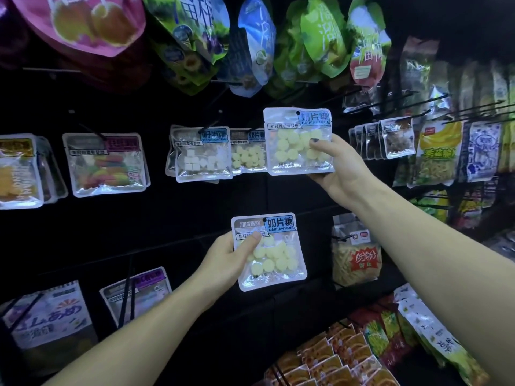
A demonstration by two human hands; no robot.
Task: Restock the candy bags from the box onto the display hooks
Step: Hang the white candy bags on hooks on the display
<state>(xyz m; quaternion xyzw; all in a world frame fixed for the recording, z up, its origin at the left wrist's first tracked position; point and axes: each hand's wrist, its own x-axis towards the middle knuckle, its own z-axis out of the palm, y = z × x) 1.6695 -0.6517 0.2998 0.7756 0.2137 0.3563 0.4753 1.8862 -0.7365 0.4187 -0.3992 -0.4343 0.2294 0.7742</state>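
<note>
Clearly the right hand (pixel 338 165) held one milk candy bag (pixel 298 142) at frame centre beside its hung twin (pixel 248 151); the left hand (pixel 227 256) gripped another bag (pixel 269 250) below (both unhung).

The right hand (pixel 338 165) holds one candy bag (pixel 298 142) at 12 o'clock from the second candy bag (pixel 269 250), which the left hand (pixel 225 261) holds. The hung milk-tablet bags (pixel 248 151) lie just at 9 o'clock of the upper bag, partly behind it. The cube-candy bags (pixel 200 154) overlap these at 9 o'clock. The noodle-snack bag (pixel 355 254) hangs at 3 o'clock of the lower bag.
</note>
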